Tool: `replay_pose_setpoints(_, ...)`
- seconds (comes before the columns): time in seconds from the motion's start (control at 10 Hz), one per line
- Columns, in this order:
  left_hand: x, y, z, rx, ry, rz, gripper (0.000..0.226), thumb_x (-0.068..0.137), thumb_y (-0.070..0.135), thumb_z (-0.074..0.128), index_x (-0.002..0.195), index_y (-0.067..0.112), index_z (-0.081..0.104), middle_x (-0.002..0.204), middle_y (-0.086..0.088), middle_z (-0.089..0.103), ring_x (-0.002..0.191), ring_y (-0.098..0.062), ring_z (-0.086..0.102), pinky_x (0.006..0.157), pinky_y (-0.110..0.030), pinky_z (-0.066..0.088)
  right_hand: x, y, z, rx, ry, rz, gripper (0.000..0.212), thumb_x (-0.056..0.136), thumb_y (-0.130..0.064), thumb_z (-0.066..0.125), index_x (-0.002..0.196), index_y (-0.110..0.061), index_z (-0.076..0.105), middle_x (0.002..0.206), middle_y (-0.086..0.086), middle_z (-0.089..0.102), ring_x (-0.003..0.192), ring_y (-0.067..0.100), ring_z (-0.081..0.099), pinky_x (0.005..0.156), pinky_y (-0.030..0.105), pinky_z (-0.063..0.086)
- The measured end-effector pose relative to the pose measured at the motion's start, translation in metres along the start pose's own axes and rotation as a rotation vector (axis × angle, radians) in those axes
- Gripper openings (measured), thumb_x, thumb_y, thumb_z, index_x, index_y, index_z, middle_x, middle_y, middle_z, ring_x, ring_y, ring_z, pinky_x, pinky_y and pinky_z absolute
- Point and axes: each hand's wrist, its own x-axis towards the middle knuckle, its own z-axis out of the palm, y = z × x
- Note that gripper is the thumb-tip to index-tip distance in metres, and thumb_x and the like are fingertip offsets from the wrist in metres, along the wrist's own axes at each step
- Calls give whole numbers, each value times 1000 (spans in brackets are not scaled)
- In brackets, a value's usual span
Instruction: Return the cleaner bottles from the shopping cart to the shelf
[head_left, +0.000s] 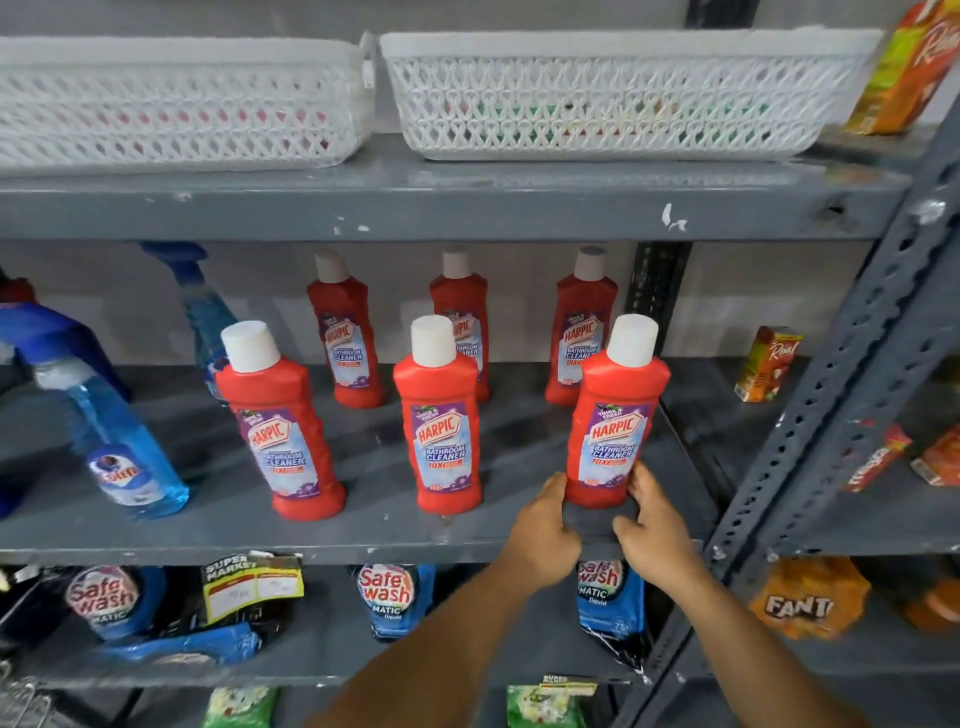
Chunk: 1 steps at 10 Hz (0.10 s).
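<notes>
- Head view: the red bottle (615, 415) stands upright at 4 o'clock, front-right on the middle shelf (363, 535), near five other bottles.
- My left hand (545, 530) and right hand (654, 535) clasp its base from either side.
- Judged rigid, slick, liquid-heavy; best gripped mid-body.
- Cart out of view; far-side fingers hidden.

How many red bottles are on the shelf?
6. Front left bottle, front middle bottle, front right bottle between left hand and right hand; back left bottle, back middle bottle, back right bottle. None looks hidden.
</notes>
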Motion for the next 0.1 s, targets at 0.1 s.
replay_pose_setpoints(0.1, -27, -4, -18, 56, -8, 118, 69, 83, 0, 47, 147, 10, 22, 155, -9, 28, 143, -21, 26, 105, -10, 14, -14, -13, -6, 165, 231, -44, 73, 82, 7, 51, 145, -20, 25, 148, 10, 40, 133, 28, 42, 105, 40, 39)
